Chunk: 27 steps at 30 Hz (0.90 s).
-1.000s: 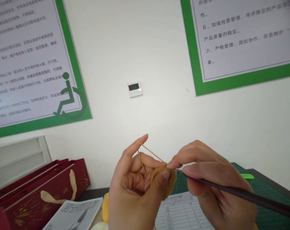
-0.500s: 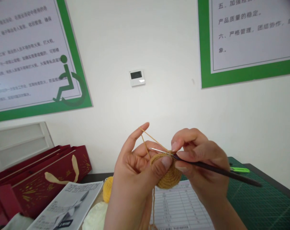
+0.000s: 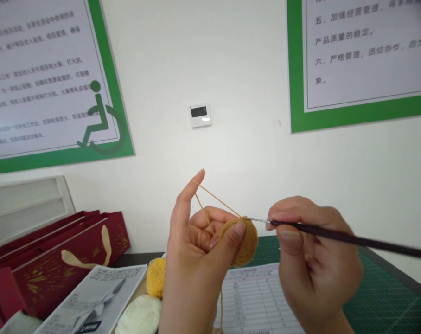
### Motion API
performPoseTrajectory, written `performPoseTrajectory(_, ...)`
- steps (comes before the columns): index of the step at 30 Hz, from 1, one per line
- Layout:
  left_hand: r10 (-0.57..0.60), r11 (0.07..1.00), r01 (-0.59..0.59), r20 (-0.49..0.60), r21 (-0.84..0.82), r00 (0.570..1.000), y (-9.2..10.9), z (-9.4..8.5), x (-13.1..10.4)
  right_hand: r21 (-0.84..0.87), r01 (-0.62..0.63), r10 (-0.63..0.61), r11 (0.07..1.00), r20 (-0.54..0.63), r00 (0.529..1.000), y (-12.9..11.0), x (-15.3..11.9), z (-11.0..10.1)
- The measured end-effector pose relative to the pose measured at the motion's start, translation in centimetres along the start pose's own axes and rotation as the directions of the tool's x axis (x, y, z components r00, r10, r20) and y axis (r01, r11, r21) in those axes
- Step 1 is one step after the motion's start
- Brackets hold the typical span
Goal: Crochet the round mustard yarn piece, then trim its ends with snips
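Observation:
My left hand [image 3: 200, 250] pinches a round mustard-coloured crochet piece [image 3: 247, 241] between thumb and fingers. Its index finger points up, and a strand of yarn [image 3: 217, 198] loops over it and runs down to the piece's top edge. My right hand [image 3: 315, 260] grips a crochet hook [image 3: 322, 231] with a dark handle and a thin metal shaft. The hook's tip meets the top edge of the crochet piece, so its head is hard to make out. A yarn tail [image 3: 221, 306] hangs below the left hand.
Beneath the hands lies a printed sheet [image 3: 259, 301] on a green cutting mat [image 3: 380, 287]. Yellow yarn [image 3: 156, 277] and a pale ball [image 3: 140, 315] sit left, beside a printed booklet [image 3: 95, 297] and dark red gift bags [image 3: 74, 260]. Behind is a wall with a small panel [image 3: 200, 115].
My right hand has moved right, drawing the hook back so only its tip is at the piece's edge. The left hand has tilted slightly, its index finger shifting left and up.

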<state>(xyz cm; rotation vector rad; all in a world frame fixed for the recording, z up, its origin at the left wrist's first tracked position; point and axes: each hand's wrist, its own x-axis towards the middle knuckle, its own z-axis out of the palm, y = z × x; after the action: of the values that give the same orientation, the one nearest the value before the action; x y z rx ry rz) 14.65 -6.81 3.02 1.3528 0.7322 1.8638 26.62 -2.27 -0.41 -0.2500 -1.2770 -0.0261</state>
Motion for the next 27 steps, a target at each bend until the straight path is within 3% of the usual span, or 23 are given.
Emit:
performPoseTrajectory(2,-0.007,1.0,0.007,0.021,0.0,1.0,0.2,-0.2,0.0,0.11,-0.188,0.191,0.976,-0.025,0.981,-0.2,0.5,-0.2)
performPoseTrajectory(4,-0.027,0.999,0.028,0.056,-0.017,0.998,0.5,-0.3,-0.1,0.301,-0.398,0.405,0.867,0.041,0.913,-0.2,1.1,-0.2)
performPoseTrajectory(7,-0.049,0.996,0.057,0.11,-0.069,0.993,0.6,-0.5,0.0,0.502,-0.692,0.623,0.518,0.334,0.708,-0.1,1.8,0.0)
performPoseTrajectory(9,-0.028,0.993,0.042,0.133,-0.108,0.991,0.5,-0.7,0.1,0.52,-0.793,0.638,0.317,0.501,0.584,0.1,1.7,0.4)
performPoseTrajectory(10,-0.016,0.992,0.034,0.14,-0.124,0.99,0.4,-0.7,0.1,0.526,-0.808,0.623,0.267,0.545,0.561,0.1,1.6,0.6)
performPoseTrajectory(11,-0.002,0.99,0.021,0.14,-0.136,0.99,0.4,-0.8,0.0,0.536,-0.803,0.604,0.262,0.558,0.57,0.1,1.3,0.8)
performPoseTrajectory(13,0.017,0.989,0.001,0.124,-0.148,0.992,0.2,-0.9,-0.1,0.561,-0.73,0.551,0.389,0.493,0.673,0.1,0.8,1.2)
performPoseTrajectory(15,0.036,0.988,-0.023,0.083,-0.151,0.996,0.1,-0.8,-0.2,0.509,-0.55,0.436,0.662,0.335,0.835,0.1,0.4,1.2)
performPoseTrajectory(17,0.035,0.987,-0.028,0.042,-0.158,0.999,0.0,-0.7,-0.3,0.305,-0.228,0.178,0.925,0.181,0.967,0.3,0.2,0.9)
performPoseTrajectory(18,0.025,0.985,-0.019,0.032,-0.172,0.999,0.0,-0.6,-0.4,0.17,-0.033,0.01,0.985,0.134,0.991,0.4,0.1,0.8)
performPoseTrajectory(19,-0.001,0.983,0.009,0.044,-0.185,0.999,-0.1,-0.6,-0.4,0.047,0.147,-0.151,0.988,0.111,0.982,0.6,0.0,0.6)
performPoseTrajectory(21,-0.073,0.965,0.097,0.105,-0.245,0.992,-0.2,-0.6,-0.3,-0.073,0.381,-0.375,0.922,0.087,0.923,1.0,-0.1,0.4)
performPoseTrajectory(22,-0.12,0.951,0.156,0.145,-0.268,0.982,-0.2,-0.6,-0.2,-0.066,0.415,-0.412,0.907,0.061,0.909,1.1,-0.3,0.5)
performPoseTrajectory(24,-0.186,0.915,0.247,0.211,-0.318,0.96,-0.2,-0.8,-0.1,0.053,0.335,-0.335,0.941,-0.02,0.942,1.2,-0.6,0.9)
performPoseTrajectory(27,-0.223,0.868,0.325,0.289,-0.376,0.931,-0.1,-1.3,0.1,0.335,0.004,0.012,0.942,-0.044,0.999,0.9,-1.0,1.7)
